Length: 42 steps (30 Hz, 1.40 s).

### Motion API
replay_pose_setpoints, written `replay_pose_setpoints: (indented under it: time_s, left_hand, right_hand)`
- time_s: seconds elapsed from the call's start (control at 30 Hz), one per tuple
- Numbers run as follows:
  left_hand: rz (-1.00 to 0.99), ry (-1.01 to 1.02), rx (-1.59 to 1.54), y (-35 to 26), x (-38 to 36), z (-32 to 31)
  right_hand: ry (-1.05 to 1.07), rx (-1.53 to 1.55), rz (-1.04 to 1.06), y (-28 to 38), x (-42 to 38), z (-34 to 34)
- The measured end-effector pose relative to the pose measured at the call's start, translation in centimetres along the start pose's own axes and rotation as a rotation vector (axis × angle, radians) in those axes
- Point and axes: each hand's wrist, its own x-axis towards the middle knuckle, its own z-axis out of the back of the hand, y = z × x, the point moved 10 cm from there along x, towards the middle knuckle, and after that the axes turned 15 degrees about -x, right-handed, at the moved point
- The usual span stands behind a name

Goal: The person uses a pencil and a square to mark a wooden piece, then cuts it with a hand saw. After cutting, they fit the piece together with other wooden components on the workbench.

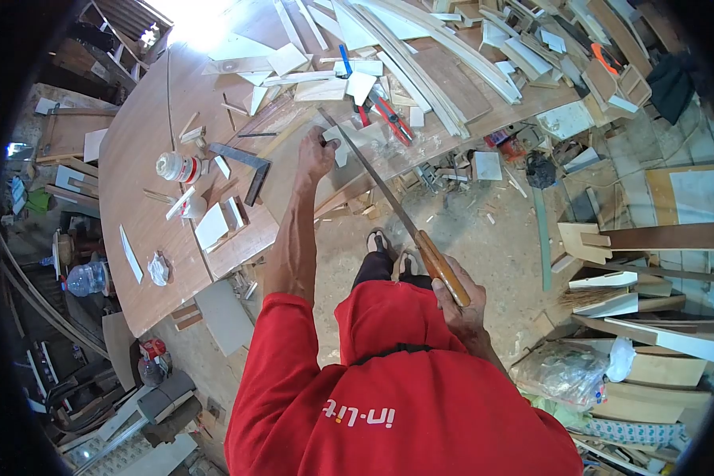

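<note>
My right hand [462, 305] is closed around the wooden handle [432, 258] of a hand saw. The long, narrow saw blade [385, 186] slants up and left to the worktable edge, passing over a small white piece of board [342, 149]. My left hand [316, 153] rests on the tabletop with its fingers curled against that piece, on the left of the blade. Whether the teeth touch the board cannot be made out. Left of this hand lies a dark L-shaped square [254, 164].
A white jar with a red label [179, 167] and a small cup [190, 206] stand on the worktable [147, 127]. White offcuts and long strips [404, 79] are heaped at the back, near a red-handled tool [393, 119]. Stacked boards [650, 238] line the right side.
</note>
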Motion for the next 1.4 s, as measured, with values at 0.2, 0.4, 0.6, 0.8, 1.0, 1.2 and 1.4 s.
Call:
replay_pose_setpoints:
  time_s: [0.2, 0.4, 0.6, 0.8, 1.0, 1.2, 1.4]
  left_hand:
    - [-0.071, -0.011, 0.072, -3.6, -0.2, 0.7]
    - [-0.132, 0.095, 0.032, -3.7, 0.0, -0.1]
    - [-0.086, 0.082, -0.090, -1.3, 0.5, -0.8]
    - [-0.009, 0.031, -0.036, 0.0, 1.3, -0.6]
    - [0.061, 0.083, -0.071, 1.0, 1.8, -1.0]
    - [0.183, 0.021, -0.140, 1.9, 1.7, -0.7]
    - [0.222, 0.068, -0.180, 2.7, 2.0, -1.3]
  right_hand:
    - [-0.036, -0.020, 0.026, 0.2, -0.5, 0.8]
    - [-0.036, -0.050, 0.064, 0.4, -0.4, 0.4]
    - [-0.014, -0.066, 0.075, 1.4, 0.8, -0.5]
    - [-0.047, -0.116, 0.152, 2.4, 0.6, -0.6]
    - [-0.028, -0.085, 0.067, 2.7, 1.8, -1.0]
    - [-0.060, -0.130, 0.123, 3.4, 1.6, -0.7]
    - [-0.080, -0.126, 0.158, 3.7, 0.5, -0.1]
